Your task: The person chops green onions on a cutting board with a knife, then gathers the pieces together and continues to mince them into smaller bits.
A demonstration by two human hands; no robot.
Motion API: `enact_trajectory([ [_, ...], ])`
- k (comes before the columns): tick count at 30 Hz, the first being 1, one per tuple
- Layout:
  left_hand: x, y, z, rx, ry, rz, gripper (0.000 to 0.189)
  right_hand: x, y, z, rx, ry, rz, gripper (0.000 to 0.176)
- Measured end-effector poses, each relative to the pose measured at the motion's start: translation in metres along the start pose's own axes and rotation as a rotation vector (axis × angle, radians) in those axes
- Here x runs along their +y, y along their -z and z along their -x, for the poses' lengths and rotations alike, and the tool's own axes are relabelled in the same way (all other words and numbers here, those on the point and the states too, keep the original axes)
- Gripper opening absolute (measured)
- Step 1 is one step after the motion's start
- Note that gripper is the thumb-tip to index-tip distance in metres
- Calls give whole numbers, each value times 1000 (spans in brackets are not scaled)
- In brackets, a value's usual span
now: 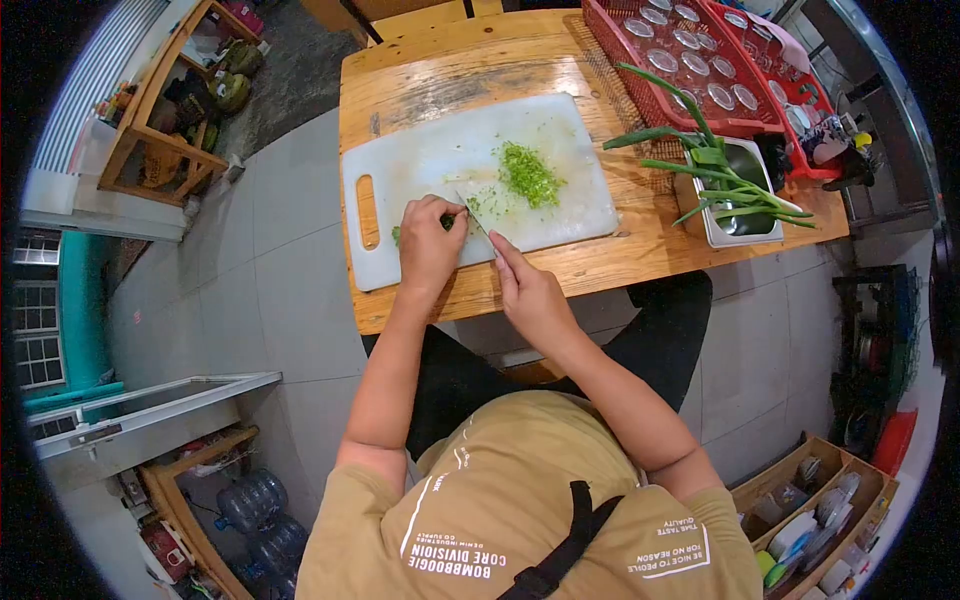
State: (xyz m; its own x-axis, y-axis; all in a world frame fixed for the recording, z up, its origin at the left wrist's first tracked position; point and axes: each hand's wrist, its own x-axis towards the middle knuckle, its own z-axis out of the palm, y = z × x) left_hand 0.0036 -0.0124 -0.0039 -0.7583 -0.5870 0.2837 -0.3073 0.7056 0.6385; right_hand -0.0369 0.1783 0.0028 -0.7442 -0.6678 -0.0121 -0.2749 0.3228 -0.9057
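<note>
A white cutting board (430, 150) lies on the wooden table with a handle slot at its left end. My left hand (432, 245) is closed near the board's front edge, its curled fingers around a small bunch of green onion (447, 221). My right hand (537, 302) grips a knife (479, 221), whose blade points up and left, close beside my left fingertips. A pile of chopped green onion (530, 174) sits on the right half of the board, and small bits are scattered near the blade. My left hand hides most of the bunch.
Right of the board, long green onions (735, 185) lie across a metal container (765, 232). Behind it stands a red crate (640, 70) of upturned glasses, next to another red basket (815, 165). The wooden table's (590, 262) front edge is close to my body.
</note>
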Motion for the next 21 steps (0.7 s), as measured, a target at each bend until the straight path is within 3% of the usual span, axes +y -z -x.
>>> enact_trajectory([
  [7,-2,0,-1,-5,-9,-12,9,-11,9,11,-40,-76,-39,40],
  [12,1,3,-2,-17,-3,-33,11,-2,-2,3,15,12,75,39],
  [21,-2,3,0,-23,4,-23,9,-11,5,11,12,20,-19,39],
])
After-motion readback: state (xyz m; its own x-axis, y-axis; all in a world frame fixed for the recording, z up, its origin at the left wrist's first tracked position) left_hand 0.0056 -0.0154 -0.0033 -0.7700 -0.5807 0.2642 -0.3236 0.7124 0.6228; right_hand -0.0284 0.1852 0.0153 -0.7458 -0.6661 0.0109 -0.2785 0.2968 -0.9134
